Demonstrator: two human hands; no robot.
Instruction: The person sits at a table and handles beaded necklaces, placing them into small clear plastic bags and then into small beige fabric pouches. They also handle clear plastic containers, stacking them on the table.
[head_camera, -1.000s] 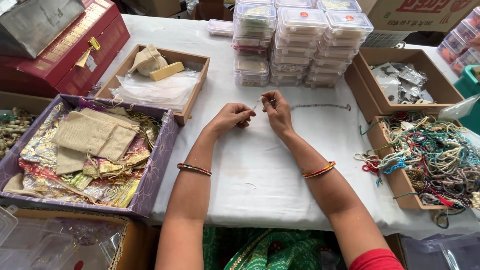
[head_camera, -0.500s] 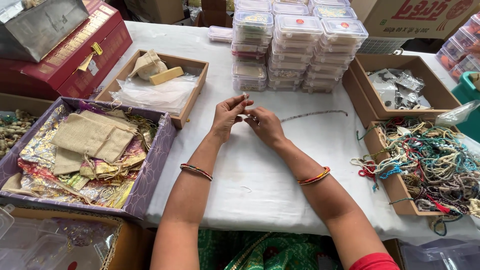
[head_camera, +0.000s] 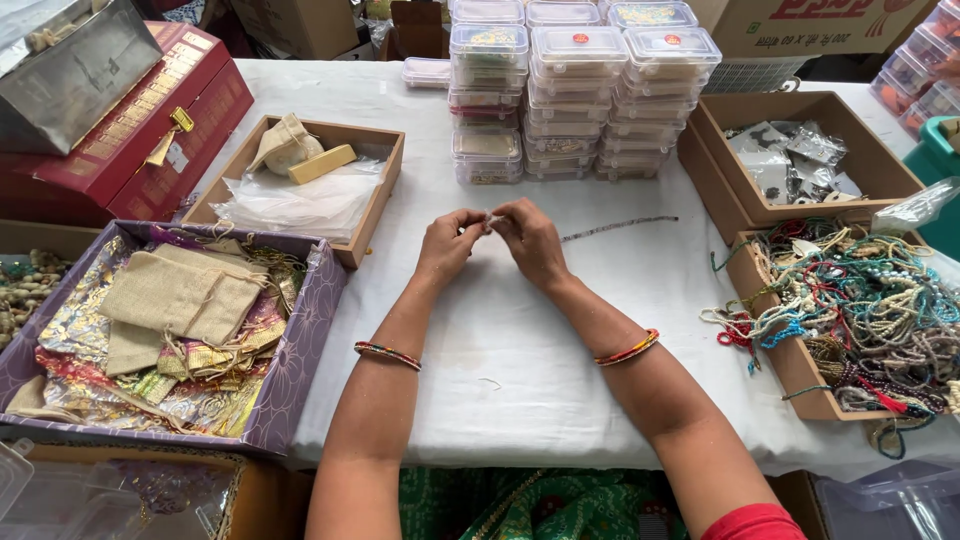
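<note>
My left hand (head_camera: 448, 243) and my right hand (head_camera: 530, 238) meet fingertip to fingertip over the white tablecloth (head_camera: 500, 340). Together they pinch a thin bead strand (head_camera: 618, 229) that trails to the right across the cloth. The pinched end is mostly hidden by my fingers. Each wrist wears a beaded bangle.
Stacked clear plastic boxes (head_camera: 575, 90) stand behind my hands. A wooden tray (head_camera: 372, 200) with a pouch and plastic bags is at the left. A purple box (head_camera: 300, 340) holds jute pouches. At the right, a cardboard tray (head_camera: 790, 370) overflows with tangled bead strings, below another box (head_camera: 740, 190) of packets.
My two hands have come together from slightly apart, so the fingertips now touch. The view has shifted a little, bringing the hands nearer the middle.
</note>
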